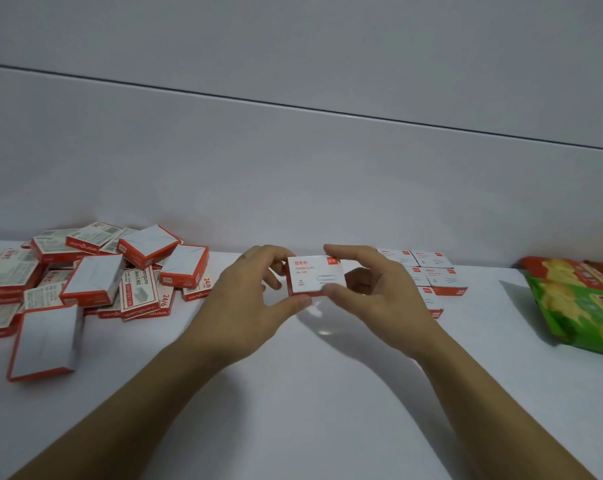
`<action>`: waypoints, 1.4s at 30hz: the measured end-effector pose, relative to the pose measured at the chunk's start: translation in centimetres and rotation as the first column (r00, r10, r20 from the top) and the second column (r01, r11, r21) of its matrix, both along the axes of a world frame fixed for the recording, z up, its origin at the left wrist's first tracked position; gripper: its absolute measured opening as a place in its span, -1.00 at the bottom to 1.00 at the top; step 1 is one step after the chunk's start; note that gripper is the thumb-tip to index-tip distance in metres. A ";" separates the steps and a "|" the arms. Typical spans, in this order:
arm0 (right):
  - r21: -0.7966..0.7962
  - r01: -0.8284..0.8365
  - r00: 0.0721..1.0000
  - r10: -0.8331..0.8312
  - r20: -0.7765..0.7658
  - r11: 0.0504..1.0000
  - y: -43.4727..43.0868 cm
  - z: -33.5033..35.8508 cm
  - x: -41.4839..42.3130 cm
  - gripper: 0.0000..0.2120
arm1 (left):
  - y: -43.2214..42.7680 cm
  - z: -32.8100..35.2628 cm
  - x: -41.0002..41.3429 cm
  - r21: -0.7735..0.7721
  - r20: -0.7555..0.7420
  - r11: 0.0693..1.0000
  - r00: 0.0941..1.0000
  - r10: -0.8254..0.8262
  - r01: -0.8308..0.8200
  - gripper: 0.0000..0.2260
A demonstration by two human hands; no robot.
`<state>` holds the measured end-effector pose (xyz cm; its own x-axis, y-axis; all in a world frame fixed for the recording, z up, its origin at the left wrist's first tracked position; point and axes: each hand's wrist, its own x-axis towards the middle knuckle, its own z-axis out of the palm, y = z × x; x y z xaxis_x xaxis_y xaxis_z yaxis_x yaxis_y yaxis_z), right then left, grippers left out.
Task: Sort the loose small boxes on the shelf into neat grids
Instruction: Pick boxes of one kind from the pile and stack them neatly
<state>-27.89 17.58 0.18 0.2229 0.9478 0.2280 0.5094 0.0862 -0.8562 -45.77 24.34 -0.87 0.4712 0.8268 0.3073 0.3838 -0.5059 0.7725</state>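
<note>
From the head camera, both hands meet over the middle of the white shelf (293, 393), towards its back edge. The left hand (255, 299) and right hand (376, 289) each pinch a small white-and-red box (315, 275), thumbs under its near edge and fingers on its far edge. Its top reads "PAPER CLIPS" in red, under Chinese characters. At the left end lies a loose pile of boxes (95, 278), several printed "24/6" (the brand word on them is upside down and hard to read). Behind the right hand, matching boxes sit flat in a neat grid (428, 268). Green and red snack bags (584, 299) lie at the right edge.
</note>
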 end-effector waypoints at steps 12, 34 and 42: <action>0.105 -0.014 0.731 -0.061 0.679 0.994 -0.6 3.8 3.0 -0.62 | -0.2 1.7 3.7 0.312 -0.166 0.950 0.983 0.080 -0.024 -0.64; -0.134 0.246 0.823 -0.134 0.552 0.960 -8.0 -1.2 19.3 -0.60 | -9.2 -3.0 16.7 0.324 -0.405 0.942 0.886 0.226 -0.092 -0.60; -0.115 0.215 0.824 -0.117 0.554 0.970 -7.2 -2.3 18.9 -0.74 | -9.7 -4.1 16.6 0.336 -0.422 0.940 0.881 0.213 -0.066 -0.64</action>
<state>-9.00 10.42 -2.12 0.2680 0.9418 0.2029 0.8869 -0.1589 -0.4338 -29.13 14.61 -5.01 0.5042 0.7949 0.3376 0.7331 -0.6006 0.3192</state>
